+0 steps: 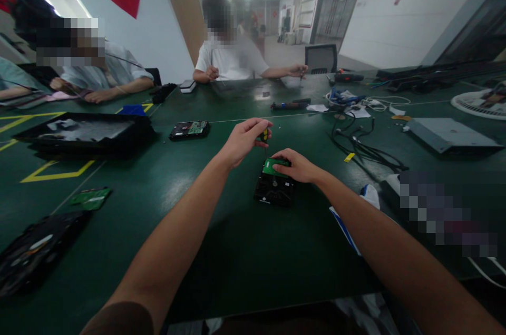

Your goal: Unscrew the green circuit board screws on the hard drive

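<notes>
A black hard drive (274, 187) with a green circuit board (272, 167) on top lies on the dark green table (245, 250) in front of me. My left hand (244, 140) is closed around a small screwdriver (265, 135) with a yellow and black handle, its thin shaft pointing down at the far edge of the drive. My right hand (297, 165) rests on the far right corner of the drive, fingers curled over the circuit board.
A second hard drive (190, 129) lies farther left, beside a black tray (85, 134). A loose green board (90, 198) and a dark device (35, 250) sit at near left. Black cables (358, 143) and a grey box (450, 135) lie right. Two people sit across the table.
</notes>
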The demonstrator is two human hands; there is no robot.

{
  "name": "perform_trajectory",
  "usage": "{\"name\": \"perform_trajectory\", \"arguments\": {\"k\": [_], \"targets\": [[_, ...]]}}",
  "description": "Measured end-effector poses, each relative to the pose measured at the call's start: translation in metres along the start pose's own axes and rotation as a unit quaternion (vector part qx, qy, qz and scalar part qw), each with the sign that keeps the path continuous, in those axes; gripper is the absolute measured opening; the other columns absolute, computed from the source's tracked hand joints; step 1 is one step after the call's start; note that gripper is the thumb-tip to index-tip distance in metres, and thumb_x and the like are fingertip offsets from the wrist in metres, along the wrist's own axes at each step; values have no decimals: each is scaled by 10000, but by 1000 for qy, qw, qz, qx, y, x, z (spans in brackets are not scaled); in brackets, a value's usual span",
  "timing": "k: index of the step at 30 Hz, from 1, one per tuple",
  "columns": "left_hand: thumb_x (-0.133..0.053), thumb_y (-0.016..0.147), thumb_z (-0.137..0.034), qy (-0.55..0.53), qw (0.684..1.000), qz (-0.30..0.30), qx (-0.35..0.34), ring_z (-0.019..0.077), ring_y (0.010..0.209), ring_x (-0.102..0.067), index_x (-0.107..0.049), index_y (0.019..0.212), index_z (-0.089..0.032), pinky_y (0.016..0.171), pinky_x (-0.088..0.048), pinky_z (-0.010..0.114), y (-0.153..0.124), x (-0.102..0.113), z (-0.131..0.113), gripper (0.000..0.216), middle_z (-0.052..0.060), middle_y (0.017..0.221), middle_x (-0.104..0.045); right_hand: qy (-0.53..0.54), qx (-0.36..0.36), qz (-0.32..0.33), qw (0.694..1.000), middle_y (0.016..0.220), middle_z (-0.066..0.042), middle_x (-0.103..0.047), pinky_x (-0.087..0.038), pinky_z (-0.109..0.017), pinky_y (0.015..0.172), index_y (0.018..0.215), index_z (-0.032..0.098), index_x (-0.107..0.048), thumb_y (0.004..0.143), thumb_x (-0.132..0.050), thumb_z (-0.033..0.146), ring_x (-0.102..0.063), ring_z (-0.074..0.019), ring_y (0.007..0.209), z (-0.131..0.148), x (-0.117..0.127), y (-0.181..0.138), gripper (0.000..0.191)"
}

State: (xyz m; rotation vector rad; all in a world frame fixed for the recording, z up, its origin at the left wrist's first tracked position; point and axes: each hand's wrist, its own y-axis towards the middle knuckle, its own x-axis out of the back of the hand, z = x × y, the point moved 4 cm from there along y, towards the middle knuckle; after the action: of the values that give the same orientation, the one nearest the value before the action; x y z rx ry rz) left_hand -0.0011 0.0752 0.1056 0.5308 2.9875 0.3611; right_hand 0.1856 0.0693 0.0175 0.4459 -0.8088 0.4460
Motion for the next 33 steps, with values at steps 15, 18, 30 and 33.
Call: {"name": "perform_trajectory", "arguments": {"k": [15,18,30,33], "targets": [[-668,944,-433,9,1000,3,-4,175,912,-669,-739,1039,-170,700,-593,263,1,0,3,289,78,954,-696,-15,4,1,1000,1131,-65,-679,-483,-393,921,1270,284,-704,946,-675,448,-617,-225,1034,-2,-1,1,365],[-684,928,-444,14,1000,-3,-8,178,931,-662,-747,1041,-171,704,-600,265,1,1,4,302,76,977,-692,-15,3,-2,1000,1121,-68,-682,-480,-391,915,1257,271,-711,942,-680,438,-615,-229,1031,-1,0,1,358],[-614,960,-345,-64,997,-11,36,214,921,-700,-651,983,-157,765,-632,388,2,4,6,193,97,940,-713,-11,3,0,1000,1161,-86,-691,-488,-406,908,1253,258,-707,946,-680,410,-620,-245,1049,2,1,0,344],[-600,960,-354,-55,998,-1,33,206,933,-688,-664,964,-155,764,-624,361,2,2,6,209,96,956,-705,-6,3,-1,1000,1174,-81,-691,-491,-411,921,1249,270,-709,948,-678,406,-623,-246,1065,3,1,-1,332]]}}
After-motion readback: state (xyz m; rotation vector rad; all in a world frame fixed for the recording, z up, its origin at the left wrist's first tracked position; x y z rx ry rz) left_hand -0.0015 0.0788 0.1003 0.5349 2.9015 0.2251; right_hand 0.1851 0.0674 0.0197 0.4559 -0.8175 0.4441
